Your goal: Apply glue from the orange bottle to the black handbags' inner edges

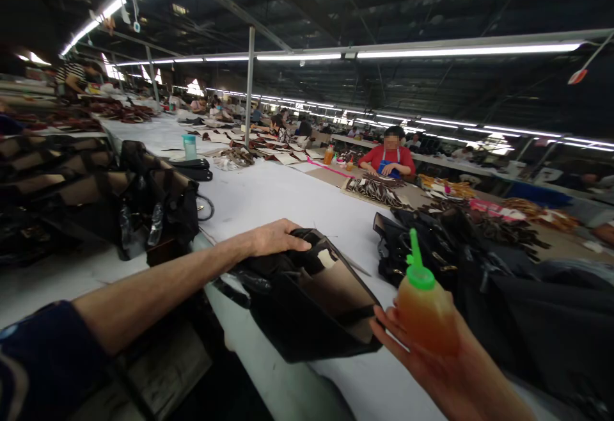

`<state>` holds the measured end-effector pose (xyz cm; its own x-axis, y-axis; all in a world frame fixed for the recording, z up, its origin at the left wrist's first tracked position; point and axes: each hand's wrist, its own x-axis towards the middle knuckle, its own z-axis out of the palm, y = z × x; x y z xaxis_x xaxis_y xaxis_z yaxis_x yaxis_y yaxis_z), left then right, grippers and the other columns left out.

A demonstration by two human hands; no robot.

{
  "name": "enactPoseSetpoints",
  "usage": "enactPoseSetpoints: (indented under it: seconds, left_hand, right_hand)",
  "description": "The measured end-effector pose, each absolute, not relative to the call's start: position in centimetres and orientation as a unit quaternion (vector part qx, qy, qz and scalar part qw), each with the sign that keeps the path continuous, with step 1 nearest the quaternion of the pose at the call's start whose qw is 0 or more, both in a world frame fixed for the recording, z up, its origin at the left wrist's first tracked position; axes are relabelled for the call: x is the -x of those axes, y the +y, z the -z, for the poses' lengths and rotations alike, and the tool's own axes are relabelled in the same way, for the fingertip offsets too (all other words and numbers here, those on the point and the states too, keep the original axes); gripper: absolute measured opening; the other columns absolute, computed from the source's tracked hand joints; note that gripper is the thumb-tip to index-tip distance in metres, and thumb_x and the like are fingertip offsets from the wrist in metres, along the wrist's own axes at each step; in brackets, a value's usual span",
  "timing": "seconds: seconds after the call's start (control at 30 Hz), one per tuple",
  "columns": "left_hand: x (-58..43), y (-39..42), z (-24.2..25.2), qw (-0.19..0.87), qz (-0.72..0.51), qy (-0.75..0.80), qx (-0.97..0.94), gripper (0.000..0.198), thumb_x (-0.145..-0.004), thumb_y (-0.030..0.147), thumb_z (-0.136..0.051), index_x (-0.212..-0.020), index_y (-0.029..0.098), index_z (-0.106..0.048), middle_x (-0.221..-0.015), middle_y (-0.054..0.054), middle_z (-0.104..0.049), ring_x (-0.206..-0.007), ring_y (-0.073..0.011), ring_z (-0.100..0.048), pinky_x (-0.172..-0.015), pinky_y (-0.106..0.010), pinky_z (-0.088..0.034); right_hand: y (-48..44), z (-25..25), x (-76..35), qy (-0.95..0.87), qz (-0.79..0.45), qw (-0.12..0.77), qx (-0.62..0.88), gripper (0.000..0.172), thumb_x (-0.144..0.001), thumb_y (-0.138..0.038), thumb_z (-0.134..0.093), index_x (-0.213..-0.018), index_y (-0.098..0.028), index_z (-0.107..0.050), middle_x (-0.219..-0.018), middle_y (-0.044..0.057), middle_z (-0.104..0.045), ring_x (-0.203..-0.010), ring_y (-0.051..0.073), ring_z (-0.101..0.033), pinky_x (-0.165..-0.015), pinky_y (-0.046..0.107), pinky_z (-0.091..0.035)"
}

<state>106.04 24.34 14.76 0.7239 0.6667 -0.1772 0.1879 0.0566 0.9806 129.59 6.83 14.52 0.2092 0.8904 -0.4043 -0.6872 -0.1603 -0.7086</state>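
The right hand (pixel 432 350) has its fingers wrapped around a squat translucent squeeze bottle of amber liquid with a green nozzle cap (pixel 425 309), held upright just beside the open black leather bag with a tan lining (pixel 311 306). The left hand (pixel 275 238) rests palm-down on that bag's upper edge, fingers pressed flat over it. The bag lies tilted on the long white worktable (pixel 268 197). Stacks of dark bag pieces (pixel 432 242) sit to the right, more dark bags (pixel 144 197) to the left, and a person in a red top (pixel 389 157) sits across.
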Motion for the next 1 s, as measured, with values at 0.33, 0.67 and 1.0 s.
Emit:
enactPoseSetpoints:
  seconds: [0.33, 0.67, 1.0]
  left_hand:
    - [-98.7, 20.9, -13.0, 0.522, 0.122, 0.388, -0.750, 0.023, -0.063, 0.033, -0.067, -0.079, 0.017, -0.070, -0.068, -0.002, -0.068, -0.059, -0.0174, -0.060, -0.051, -0.023, -0.047]
    - [-96.5, 18.2, -13.3, 0.579, 0.153, 0.384, -0.703, 0.015, -0.058, 0.029, -0.071, -0.069, 0.020, -0.070, -0.064, -0.002, -0.067, -0.058, -0.0191, -0.060, -0.052, -0.027, -0.048]
    - [-96.2, 17.2, -13.2, 0.590, 0.177, 0.378, -0.691, 0.008, -0.056, 0.024, -0.071, -0.060, 0.019, -0.068, -0.061, -0.003, -0.066, -0.057, -0.0205, -0.058, -0.053, -0.029, -0.048]
  right_hand:
    - [5.8, -10.5, -126.3, -0.305, -0.571, 0.522, 0.555, 0.046, -0.075, -0.048, -0.064, -0.109, -0.018, -0.055, -0.100, 0.007, -0.065, -0.086, 0.020, -0.061, -0.068, 0.027, -0.053]
    - [5.4, -11.6, -123.6, -0.568, -0.270, 0.448, 0.635, 0.055, -0.071, -0.053, -0.061, -0.114, -0.023, -0.046, -0.094, 0.003, -0.058, -0.079, 0.021, -0.056, -0.067, 0.029, -0.051]
    - [6.1, -12.7, -122.8, -0.667, -0.166, 0.380, 0.619, 0.051, -0.069, -0.056, -0.060, -0.109, -0.025, -0.050, -0.089, 0.003, -0.058, -0.070, 0.021, -0.056, -0.063, 0.030, -0.049]
